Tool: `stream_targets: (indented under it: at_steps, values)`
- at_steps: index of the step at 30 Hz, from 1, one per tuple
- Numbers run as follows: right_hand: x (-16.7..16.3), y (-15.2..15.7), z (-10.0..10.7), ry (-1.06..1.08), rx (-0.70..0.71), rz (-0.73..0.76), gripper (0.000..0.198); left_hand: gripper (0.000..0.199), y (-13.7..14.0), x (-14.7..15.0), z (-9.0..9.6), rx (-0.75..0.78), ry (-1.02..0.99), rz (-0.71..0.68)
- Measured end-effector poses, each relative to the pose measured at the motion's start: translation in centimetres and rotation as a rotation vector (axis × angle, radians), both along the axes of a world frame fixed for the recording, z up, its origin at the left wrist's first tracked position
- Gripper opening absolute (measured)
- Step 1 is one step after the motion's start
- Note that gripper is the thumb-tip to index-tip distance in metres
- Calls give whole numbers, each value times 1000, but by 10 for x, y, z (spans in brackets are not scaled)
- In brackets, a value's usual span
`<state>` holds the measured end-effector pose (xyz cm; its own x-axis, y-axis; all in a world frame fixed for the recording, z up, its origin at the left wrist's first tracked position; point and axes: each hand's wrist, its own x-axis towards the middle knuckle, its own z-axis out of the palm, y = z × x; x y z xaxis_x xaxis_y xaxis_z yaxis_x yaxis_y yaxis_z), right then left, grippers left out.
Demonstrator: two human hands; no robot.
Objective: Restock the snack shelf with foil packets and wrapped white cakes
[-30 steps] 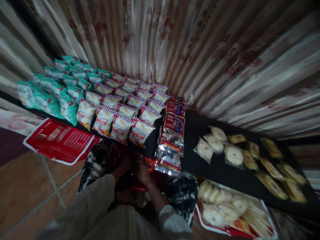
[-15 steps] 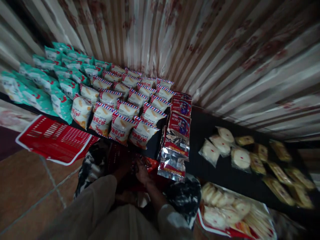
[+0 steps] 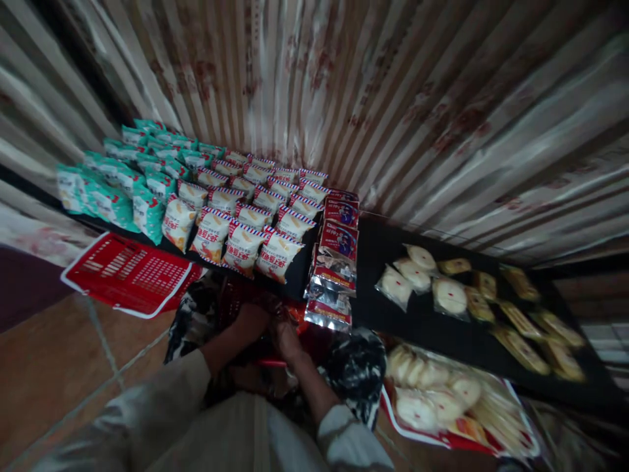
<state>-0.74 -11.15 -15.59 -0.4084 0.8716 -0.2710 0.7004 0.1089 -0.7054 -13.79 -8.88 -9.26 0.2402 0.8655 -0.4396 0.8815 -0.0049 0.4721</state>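
Both my hands are low between my knees, over a red basket (image 3: pixel 272 361) in deep shadow. My left hand (image 3: pixel 251 321) reaches into its left part, where its fingers are lost in the dark. Close beside it, my right hand (image 3: pixel 285 335) has its fingers curled together on something too dark to name. An orange-red packet (image 3: pixel 297 313) shows just past my right hand. Ahead on the black tabletop lies an overlapping row of dark red and silver packets (image 3: pixel 336 265), its near end by my right hand. White snack bags with striped tops (image 3: pixel 244 246) stand left of that row.
Green snack bags (image 3: pixel 112 203) stand in rows at the far left. Round white wrapped cakes (image 3: pixel 449 296) and gold-wrapped bars (image 3: pixel 521 320) lie on the black tabletop (image 3: pixel 381 308) to the right. Red baskets flank my knees: one left (image 3: pixel 142 275), one right (image 3: pixel 417 431) holding wrapped food. A curtain (image 3: pixel 314 78) hangs behind.
My hands were together over the basket; now my left hand has shifted left and apart from the right. The view has moved a little, so the table's goods appear displaced.
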Motion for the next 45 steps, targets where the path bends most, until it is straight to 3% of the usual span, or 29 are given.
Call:
stream_targets:
  at_steps: [3, 5, 7, 12, 15, 20, 24, 28, 35, 40, 45]
  values:
    - [6, -9, 20, 105, 42, -39, 26, 18, 1, -12, 40, 113, 13, -56]
    - [10, -18, 34, 198, 55, -81, 24, 20, 2, -22, 66, 387, 24, -130]
    - [14, -28, 48, 265, 42, -121, 26, 24, 2, -32, 85, 596, -42, -76]
    - [21, -42, 89, 411, 42, -177, 29, 28, -8, -38, 99, 790, -314, 167]
    - [27, -45, 109, 469, 75, -235, 32, 32, -17, -32, 100, 769, -408, 320]
    - [42, -45, 129, 538, 103, -346, 39, 43, -32, -17, 99, 568, -608, 542]
    - [58, -44, 147, 597, 107, -466, 41, 49, -45, 3, 95, 292, -821, 420]
    - [75, -42, 162, 660, 110, -584, 39, 39, -53, 28, 97, 108, -894, 308]
    - [110, -32, 154, 816, 104, -793, 51, 39, -44, 76, 100, 96, -971, 185]
    - [130, -18, 151, 928, 63, -969, 65, 53, -29, 107, 94, 78, -946, 237]
    - [141, 16, 153, 952, 108, -987, 64, 63, 2, 128, 91, 155, -975, 283]
